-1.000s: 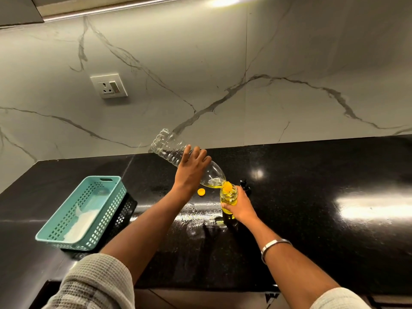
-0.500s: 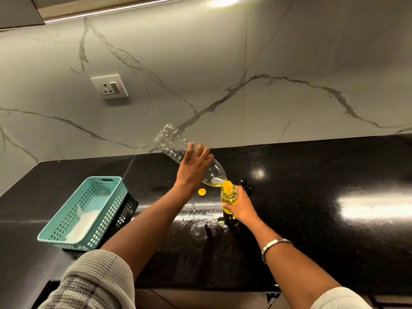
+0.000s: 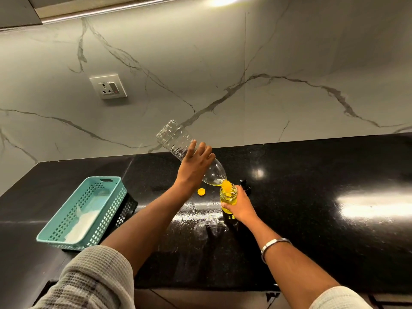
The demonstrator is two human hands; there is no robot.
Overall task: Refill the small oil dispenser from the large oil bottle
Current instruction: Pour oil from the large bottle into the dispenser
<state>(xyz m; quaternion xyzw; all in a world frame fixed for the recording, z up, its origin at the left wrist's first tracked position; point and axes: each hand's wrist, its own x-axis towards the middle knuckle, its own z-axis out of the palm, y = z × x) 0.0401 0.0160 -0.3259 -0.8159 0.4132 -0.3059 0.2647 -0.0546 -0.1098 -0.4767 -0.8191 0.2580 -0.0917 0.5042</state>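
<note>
Dispenser: small oil dispenser point(image 3: 228, 198) stands on the black counter point(image 3: 312, 219), yellow oil inside.
Right hand: right hand point(image 3: 242, 206) wraps round the dispenser's body.
Left hand: left hand point(image 3: 196, 167) grasps the large oil bottle point(image 3: 178, 143).
Bottle: tilted neck-down, mouth over the dispenser's opening, nearly drained.
Cap: yellow cap point(image 3: 201, 192) lies on the counter just left of the dispenser.
Basket: teal basket point(image 3: 89, 210) well to the left.

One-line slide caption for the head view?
Left hand tips large bottle into dispenser steadied by right hand.
</note>
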